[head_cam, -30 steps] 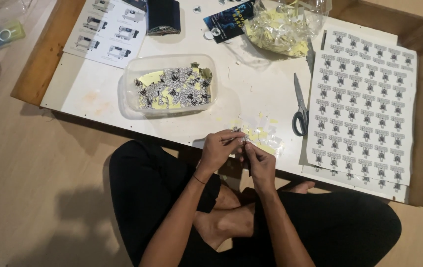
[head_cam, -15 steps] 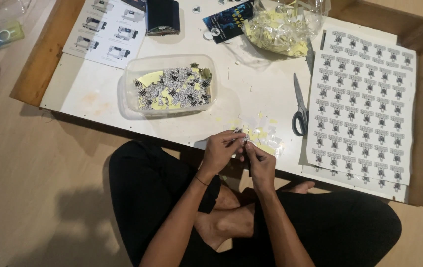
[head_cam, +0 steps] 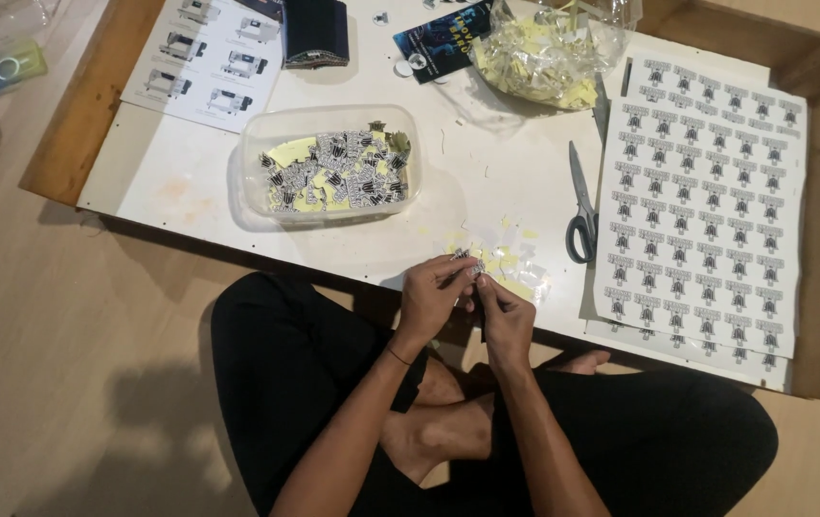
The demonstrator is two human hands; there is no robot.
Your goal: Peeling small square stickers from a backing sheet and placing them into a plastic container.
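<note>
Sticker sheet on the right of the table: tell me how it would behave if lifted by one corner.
The sticker sheet is thin and wide, so it would likely flop and bend. It lies flat on the table and looks like paper, so it is probably light for its size. Pushed, it may slide easily, perhaps nudging the scissors at its left edge.

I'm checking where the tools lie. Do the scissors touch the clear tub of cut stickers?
Apart. The head view shows the scissors lying beside the sticker sheet, with bare white tabletop between them and the clear tub.
</note>
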